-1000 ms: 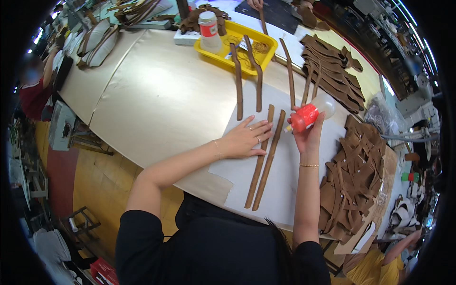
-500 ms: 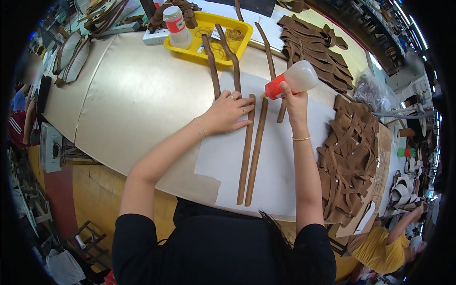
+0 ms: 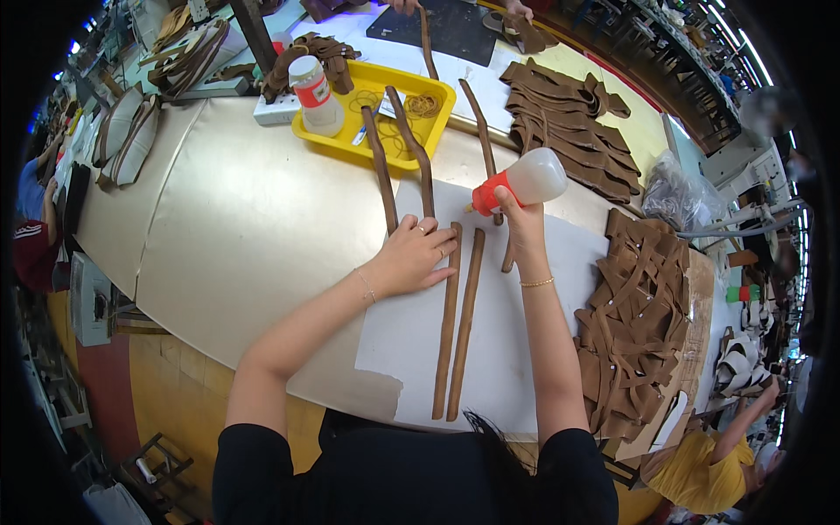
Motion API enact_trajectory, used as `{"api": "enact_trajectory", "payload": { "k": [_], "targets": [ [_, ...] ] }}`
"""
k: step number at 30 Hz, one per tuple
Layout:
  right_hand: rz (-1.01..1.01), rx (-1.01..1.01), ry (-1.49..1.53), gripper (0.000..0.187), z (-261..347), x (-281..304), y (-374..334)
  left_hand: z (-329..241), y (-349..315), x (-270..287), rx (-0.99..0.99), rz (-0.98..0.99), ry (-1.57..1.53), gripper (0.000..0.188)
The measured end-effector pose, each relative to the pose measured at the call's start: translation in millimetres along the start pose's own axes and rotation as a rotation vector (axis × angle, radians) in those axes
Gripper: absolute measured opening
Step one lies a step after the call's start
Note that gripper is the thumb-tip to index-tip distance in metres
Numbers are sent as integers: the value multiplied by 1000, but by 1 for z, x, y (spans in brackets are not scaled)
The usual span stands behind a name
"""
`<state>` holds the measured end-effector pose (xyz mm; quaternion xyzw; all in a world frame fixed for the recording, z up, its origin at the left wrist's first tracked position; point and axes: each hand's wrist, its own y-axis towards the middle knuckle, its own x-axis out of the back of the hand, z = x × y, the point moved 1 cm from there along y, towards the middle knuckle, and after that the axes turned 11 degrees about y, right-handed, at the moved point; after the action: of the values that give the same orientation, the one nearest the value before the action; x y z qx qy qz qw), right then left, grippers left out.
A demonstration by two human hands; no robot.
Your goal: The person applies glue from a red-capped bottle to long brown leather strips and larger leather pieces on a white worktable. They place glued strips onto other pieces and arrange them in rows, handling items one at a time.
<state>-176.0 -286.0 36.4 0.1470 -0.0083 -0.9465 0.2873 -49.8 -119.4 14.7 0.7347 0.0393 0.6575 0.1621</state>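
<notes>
Closest to me, two narrow brown strips [image 3: 447,324] lie side by side, slightly apart, on a white sheet [image 3: 385,346], their near ends close to the table edge. The left hand [image 3: 409,260] rests, fingers a little spread, at the far part of the left strip, fingertips on it, gripping nothing that I can see. The right hand [image 3: 523,226], well clear of its partner, is wrapped around a red-and-clear squeeze bottle [image 3: 535,178], tilted so its nozzle points down and left, just beyond the strips' far ends; I can't tell how high it hangs, nor whether anything flows. I judge this as lining up the nozzle while the left hand steadies a strip; the next move, I'd say, calls for a light squeeze and a steady path along the strip. To the right sits a heap of brown strips [image 3: 634,324]; farther off stand a yellow tray [image 3: 332,150] and a second bottle [image 3: 317,98] in it.
</notes>
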Motion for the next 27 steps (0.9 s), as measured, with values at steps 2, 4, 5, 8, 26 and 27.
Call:
{"api": "enact_trajectory", "payload": {
  "k": [2,4,5,8,26,27],
  "targets": [
    [-11,2,11,37,-5,5,4,1,1,2,-5,-14,-1,39],
    [-21,45,55,37,-10,9,6,1,3,3,-4,-10,-9,39],
    [-23,45,59,37,-12,11,7,2,3,3,0,-2,-12,38],
    [-28,29,65,39,-10,8,4,1,5,3,7,20,-12,38],
    [-405,44,751,70,36,67,-9,-5,10,4,-1,-24,38,34],
    [-385,51,792,69,37,77,-9,-5,10,4,3,-18,38,33]
  ]
}}
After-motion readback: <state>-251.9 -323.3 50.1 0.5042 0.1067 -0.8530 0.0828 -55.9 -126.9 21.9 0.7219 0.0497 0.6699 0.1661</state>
